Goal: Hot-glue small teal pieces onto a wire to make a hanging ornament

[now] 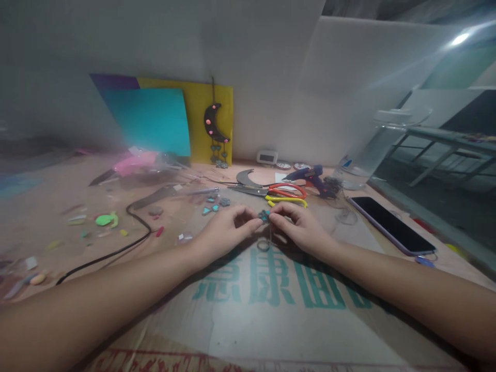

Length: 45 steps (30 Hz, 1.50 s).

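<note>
Between the fingertips of my left hand (228, 230) and my right hand (304, 230) is a small grey-and-teal flower-shaped piece (264, 215). Both hands are closed in a pinch on its opposite sides. A thin cord (263, 245) hangs below it and curls into a loop on the printed sheet. Beyond my left hand lie several small grey-and-teal pieces (210, 209). Scissors (284, 192) with one red and one yellow handle rest just past my fingertips. Behind them lies a grey crescent (248, 178).
A blue glue gun (312, 178) stands at the back right, near a clear container (356, 155). A phone (391, 225) lies at the right. A decorated moon hanging (213, 124) leans on coloured card (155, 119). A black cable (116, 253) and scraps cover the left.
</note>
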Available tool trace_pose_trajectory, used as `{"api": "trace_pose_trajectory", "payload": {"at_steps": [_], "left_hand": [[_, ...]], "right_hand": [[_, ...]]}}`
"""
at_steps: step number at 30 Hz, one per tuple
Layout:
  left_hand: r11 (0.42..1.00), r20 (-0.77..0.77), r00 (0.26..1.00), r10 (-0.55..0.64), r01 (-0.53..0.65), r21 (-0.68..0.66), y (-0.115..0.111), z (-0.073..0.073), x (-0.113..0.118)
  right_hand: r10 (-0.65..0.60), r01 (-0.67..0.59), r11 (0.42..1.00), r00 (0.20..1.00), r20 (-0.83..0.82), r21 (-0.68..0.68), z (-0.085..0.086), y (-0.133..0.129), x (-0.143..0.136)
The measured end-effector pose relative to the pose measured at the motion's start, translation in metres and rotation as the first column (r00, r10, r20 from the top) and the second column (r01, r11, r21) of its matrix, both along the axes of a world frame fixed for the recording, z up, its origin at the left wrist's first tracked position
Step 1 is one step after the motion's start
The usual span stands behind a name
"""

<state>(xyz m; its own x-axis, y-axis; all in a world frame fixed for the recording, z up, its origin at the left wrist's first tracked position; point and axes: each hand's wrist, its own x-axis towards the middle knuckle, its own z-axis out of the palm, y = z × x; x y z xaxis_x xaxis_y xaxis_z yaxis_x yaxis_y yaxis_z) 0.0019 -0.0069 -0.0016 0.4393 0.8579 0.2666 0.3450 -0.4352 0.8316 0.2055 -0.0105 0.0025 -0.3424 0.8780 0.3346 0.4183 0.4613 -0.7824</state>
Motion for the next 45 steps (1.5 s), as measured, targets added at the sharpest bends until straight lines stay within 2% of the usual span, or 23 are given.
{"api": "trace_pose_trajectory", "payload": {"at_steps": [11,16,22,30,37,45], "left_hand": [[0.999,-0.018,0.999,0.041,-0.04,0.037,0.0008,-0.0015,-0.0005],[1.0,0.013,1.0,0.008,-0.009,0.016,-0.0013,0.0019,0.0006],[0.999,-0.04,0.998,0.04,-0.039,0.021,-0.0007,0.003,0.0004],[0.999,0.025,0.998,0.049,-0.049,-0.007,-0.0018,0.0048,0.0014],[0.999,0.035,0.998,0.043,-0.042,-0.011,-0.0001,0.0008,0.0014],[0.999,0.02,0.998,0.052,-0.052,-0.01,0.0018,-0.0021,0.0008]], "right_hand": [[0.018,-0.018,1.0,1.0,0.002,-0.005,0.0014,0.0001,-0.0002],[0.002,-0.003,0.999,0.999,0.032,0.036,0.0005,0.0008,-0.0001],[0.007,-0.013,0.997,0.997,0.074,0.075,0.0024,0.0005,-0.0003],[0.016,-0.016,1.0,1.0,-0.015,-0.001,0.0006,-0.0011,-0.0001],[-0.019,0.017,0.999,0.998,0.055,0.034,-0.0013,0.0007,0.0001],[0.013,-0.016,0.999,0.996,0.086,0.042,0.0043,-0.0005,-0.0014]]}}
